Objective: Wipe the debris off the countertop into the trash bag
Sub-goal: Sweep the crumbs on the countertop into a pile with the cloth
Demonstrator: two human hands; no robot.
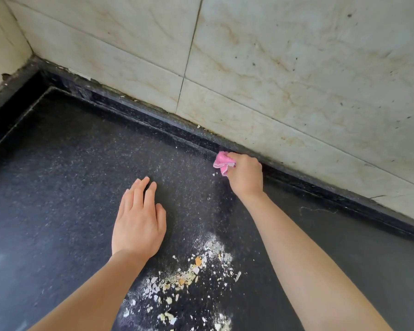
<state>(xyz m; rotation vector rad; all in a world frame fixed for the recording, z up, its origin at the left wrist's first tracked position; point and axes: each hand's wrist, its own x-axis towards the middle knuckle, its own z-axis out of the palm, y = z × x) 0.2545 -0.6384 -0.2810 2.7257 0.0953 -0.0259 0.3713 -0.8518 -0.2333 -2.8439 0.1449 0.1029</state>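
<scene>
Tabletop [58, 187]: wiping looked partly done.
Your right grip [245, 174] clutched a pink cloth [222, 162] at the back edge.
Your left grip [139, 220] lay flat and released, mid-tabletop.
Debris [189, 278] lay heaped toward the near edge, not yet cleared.
Trash bag was unseen.

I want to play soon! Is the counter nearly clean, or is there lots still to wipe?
Not nearly. Done: most debris looks gathered into one pile near the front. In hand: the right hand grips the pink cloth at the back edge by the wall. Left: the pile and fine specks are on the countertop, and no trash bag is in view.
</scene>
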